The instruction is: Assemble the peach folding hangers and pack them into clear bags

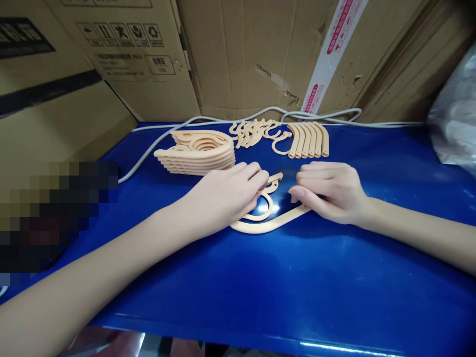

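Both hands rest on a peach plastic hanger [265, 224] lying flat on the blue table [282, 277]. My left hand [226, 193] has its fingers curled over the hanger's left side and a small hook piece [273, 182]. My right hand [327, 191] presses its bent fingers on the hanger's right arm. Behind my left hand sits a stack of finished peach hangers [197, 151]. Further back lie a row of loose hook pieces [253, 131] and a row of straight arm pieces [308, 140].
Cardboard boxes [238, 54] wall off the back and the left side. A white cable [320, 117] runs along the table's rear edge and down the left. A clear plastic bag [455, 124] sits at the far right. The table's front edge [260, 337] is close.
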`<state>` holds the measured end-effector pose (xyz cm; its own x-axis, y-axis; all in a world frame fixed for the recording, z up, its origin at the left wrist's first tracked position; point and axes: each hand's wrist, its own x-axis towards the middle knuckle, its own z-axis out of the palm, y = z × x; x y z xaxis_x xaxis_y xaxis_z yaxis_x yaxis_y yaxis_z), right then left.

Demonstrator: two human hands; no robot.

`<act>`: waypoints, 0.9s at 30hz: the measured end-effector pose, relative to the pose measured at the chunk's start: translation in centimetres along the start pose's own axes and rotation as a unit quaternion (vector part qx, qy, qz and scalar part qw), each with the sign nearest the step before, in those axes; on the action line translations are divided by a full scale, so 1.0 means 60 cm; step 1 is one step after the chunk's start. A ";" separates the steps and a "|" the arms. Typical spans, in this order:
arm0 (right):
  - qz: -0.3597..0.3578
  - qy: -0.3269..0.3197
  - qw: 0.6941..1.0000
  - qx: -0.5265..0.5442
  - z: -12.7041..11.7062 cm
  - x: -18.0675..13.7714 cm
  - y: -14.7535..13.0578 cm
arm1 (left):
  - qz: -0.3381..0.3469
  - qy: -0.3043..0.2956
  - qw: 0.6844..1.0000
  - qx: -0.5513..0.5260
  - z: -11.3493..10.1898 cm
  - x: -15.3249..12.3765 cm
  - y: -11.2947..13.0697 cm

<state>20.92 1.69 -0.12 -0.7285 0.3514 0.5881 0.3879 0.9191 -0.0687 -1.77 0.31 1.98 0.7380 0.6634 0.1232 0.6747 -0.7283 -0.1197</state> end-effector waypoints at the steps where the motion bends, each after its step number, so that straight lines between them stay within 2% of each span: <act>1: 0.001 0.003 1.000 -0.006 0.000 -0.001 0.000 | 0.002 0.004 1.000 -0.003 0.001 0.000 0.000; 6: -0.026 0.004 0.998 -0.063 -0.001 0.005 -0.011 | 0.018 0.006 1.000 -0.016 0.005 -0.005 -0.004; 12: 0.047 -0.023 0.991 -0.121 -0.011 0.026 -0.008 | 0.037 0.024 0.999 -0.024 0.014 -0.006 -0.007; 15: 0.105 -0.047 0.986 -0.124 -0.015 0.037 0.013 | 0.038 0.022 0.999 -0.026 0.014 -0.006 -0.006; 18: 0.130 -0.071 0.981 -0.129 -0.015 0.058 0.045 | 0.043 0.016 0.998 -0.038 0.012 -0.006 -0.005; 22: 0.112 -0.104 0.975 -0.160 -0.004 0.100 0.090 | 0.044 0.005 0.998 -0.053 0.008 -0.004 -0.005; 27: 0.064 -0.153 0.976 -0.143 0.033 0.146 0.130 | 0.041 -0.013 0.998 -0.049 0.002 -0.003 -0.005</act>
<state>16.45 12.26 2.87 -0.7818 0.5362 0.3182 0.5958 0.7928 0.1280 -2.08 0.42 1.85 0.7917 0.6041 0.0904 0.6086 -0.7928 -0.0318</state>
